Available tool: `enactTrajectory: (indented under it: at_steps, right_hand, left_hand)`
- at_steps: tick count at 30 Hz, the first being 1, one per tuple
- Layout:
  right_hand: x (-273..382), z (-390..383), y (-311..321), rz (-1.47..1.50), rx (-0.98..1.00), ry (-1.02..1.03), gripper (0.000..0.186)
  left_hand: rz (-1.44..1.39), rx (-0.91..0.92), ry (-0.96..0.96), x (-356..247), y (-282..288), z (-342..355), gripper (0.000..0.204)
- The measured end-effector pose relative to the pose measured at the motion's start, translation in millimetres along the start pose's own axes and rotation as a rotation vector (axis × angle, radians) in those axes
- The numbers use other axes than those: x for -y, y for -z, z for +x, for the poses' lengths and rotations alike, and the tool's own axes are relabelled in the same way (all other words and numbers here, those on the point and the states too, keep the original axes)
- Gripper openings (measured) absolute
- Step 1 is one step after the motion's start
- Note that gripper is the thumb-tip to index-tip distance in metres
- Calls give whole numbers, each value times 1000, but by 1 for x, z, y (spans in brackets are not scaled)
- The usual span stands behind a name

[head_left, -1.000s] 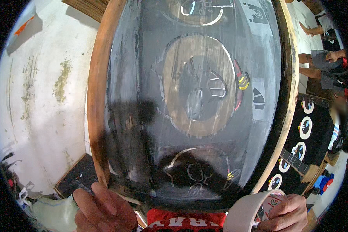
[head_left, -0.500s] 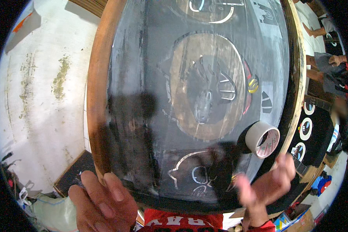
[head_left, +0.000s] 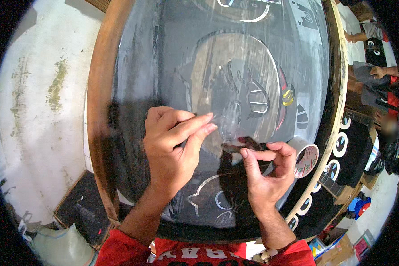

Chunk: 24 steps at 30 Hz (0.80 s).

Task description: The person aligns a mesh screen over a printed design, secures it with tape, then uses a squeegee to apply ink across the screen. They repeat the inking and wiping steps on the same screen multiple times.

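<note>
Before me is a dark, paint-streaked screen printing frame or framed board [head_left: 139,57] with large cartoon-eye outlines. Over its middle, my left hand [head_left: 170,139] pinches with thumb and forefinger; a faint see-through piece may be at the tips, but it is too unclear to name. Lower right, my right hand [head_left: 270,173] also has thumb and forefinger drawn together, and what they hold, if anything, cannot be made out. A roll of clear tape [head_left: 313,160] stands on the board beside the right hand, partly behind its fingers.
Wooden rails [head_left: 99,84] border the board. Along the right runs a black surface [head_left: 354,150] with printed eye shapes. Other people's arms [head_left: 381,72] show at the far right. A pale sack [head_left: 64,241] and dark panel [head_left: 82,208] are at lower left.
Both hands have come up from the board's near edge to over its middle, each now in a pinch. My view has shifted slightly; the tape roll still stands by the right rail.
</note>
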State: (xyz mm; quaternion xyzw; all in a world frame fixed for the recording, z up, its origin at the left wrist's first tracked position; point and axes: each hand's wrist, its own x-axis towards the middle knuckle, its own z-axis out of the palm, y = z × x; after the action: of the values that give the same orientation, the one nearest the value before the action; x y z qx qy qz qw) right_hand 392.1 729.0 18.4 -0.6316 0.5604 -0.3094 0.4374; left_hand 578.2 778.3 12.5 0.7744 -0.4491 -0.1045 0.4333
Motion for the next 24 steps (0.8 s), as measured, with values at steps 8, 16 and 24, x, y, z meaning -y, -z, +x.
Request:
enactTrajectory:
  at_steps: [8, 16, 24]
  right_hand:
    - [-21, 11, -13, -170, 14, 129, 54]
    - [-19, 11, -11, -117, 36, 64, 56]
    - [-26, 13, -13, -117, 18, 42, 59]
  left_hand:
    - [112, -14, -70, 19, -22, -5, 25]
    - [155, -18, -81, 22, -25, -6, 48]
    - [143, -60, 71, 18, -27, -9, 71]
